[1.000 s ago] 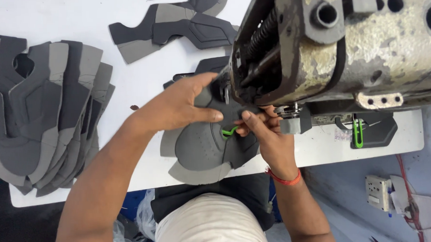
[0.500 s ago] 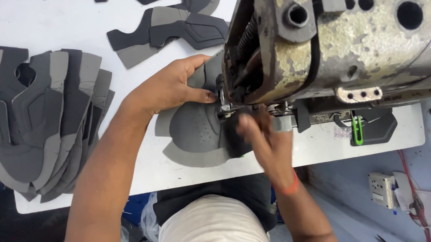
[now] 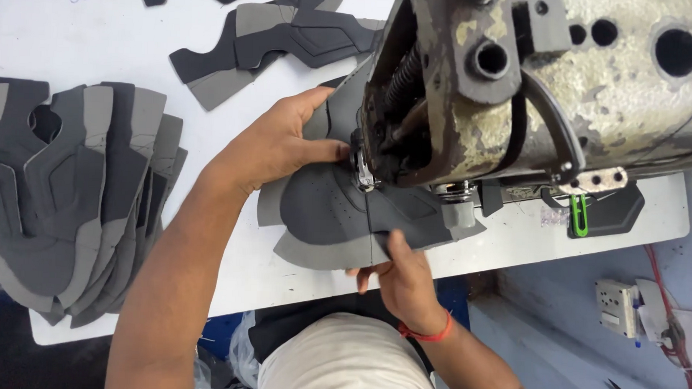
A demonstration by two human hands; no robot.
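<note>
Fingers of my left hand (image 3: 282,150) lie spread and flat on the far-left part of the grey shoe upper (image 3: 330,217), thumb stretched toward the needle area, pressing the piece down on the white surface (image 3: 98,48) rather than closing round it. My right hand (image 3: 401,277) comes in from the near side — its fingers pinch the near edge of the same upper, thumb on top and the rest curled beneath the rim of the surface. A red thread band (image 3: 427,335) sits on that wrist.

The upper lies in the middle of the scene, dark grey panel over a lighter grey border, with its right part tucked under the head of the worn sewing machine (image 3: 534,86), whose flaked paint shows bare metal. Whether the needle is down in the material I cannot tell.

To the left, well apart from my hands, a fanned stack of cut uppers (image 3: 70,200) overlaps on the surface. On the far side lie more cut pieces (image 3: 282,43). Right of the machine, a green clip (image 3: 580,216) stands beside a dark plate.
</note>
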